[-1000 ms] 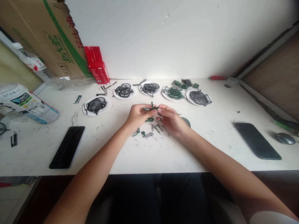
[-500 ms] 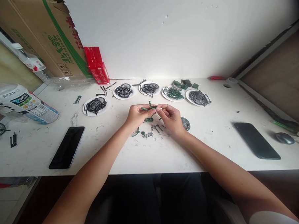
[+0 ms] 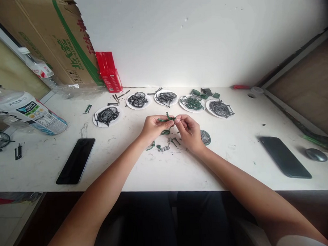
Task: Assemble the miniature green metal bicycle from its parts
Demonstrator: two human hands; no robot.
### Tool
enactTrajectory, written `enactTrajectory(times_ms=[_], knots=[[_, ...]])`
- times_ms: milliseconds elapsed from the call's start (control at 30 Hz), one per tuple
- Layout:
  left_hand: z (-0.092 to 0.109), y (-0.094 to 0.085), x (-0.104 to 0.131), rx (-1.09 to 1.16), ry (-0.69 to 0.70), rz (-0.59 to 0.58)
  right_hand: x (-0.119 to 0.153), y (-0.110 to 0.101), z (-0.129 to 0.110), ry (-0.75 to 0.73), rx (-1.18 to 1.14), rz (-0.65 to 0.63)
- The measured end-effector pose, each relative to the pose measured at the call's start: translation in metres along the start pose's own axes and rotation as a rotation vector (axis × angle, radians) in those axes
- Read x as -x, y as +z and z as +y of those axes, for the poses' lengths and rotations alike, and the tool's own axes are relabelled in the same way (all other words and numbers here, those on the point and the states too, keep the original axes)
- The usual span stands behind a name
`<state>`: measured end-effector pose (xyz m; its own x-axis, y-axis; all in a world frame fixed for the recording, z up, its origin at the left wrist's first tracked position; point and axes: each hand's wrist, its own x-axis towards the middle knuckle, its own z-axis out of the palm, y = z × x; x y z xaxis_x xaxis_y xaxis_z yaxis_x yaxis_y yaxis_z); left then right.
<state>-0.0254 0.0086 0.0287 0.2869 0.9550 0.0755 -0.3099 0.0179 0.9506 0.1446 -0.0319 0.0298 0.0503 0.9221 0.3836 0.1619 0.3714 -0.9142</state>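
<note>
Green and branching, a small part sat at the head view's centre, its nine-o'clock side pinched by the left hand, thumb against fingers. The right hand had fingertips pressed together at three o'clock, their exact grip unclear; a spoked wheel lay towards four, loose parts at six.

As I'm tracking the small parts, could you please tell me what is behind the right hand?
A green-rimmed spoked wheel shows partly past the right hand; its left edge is covered. Anything fully behind the hand cannot be seen.
</note>
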Motion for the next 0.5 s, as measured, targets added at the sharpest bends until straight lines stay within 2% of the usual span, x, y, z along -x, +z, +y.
enactTrajectory(times_ms=[267, 500], knots=[[0.0042, 0.0051, 0.0030, 0.015, -0.008, 0.024, 0.0011, -0.0043, -0.0009, 0.004, 0.057, 0.076], [-0.0001, 0.0036, 0.0021, -0.008, 0.013, -0.005, 0.0001, -0.0031, -0.0057, 0.038, 0.017, 0.055]])
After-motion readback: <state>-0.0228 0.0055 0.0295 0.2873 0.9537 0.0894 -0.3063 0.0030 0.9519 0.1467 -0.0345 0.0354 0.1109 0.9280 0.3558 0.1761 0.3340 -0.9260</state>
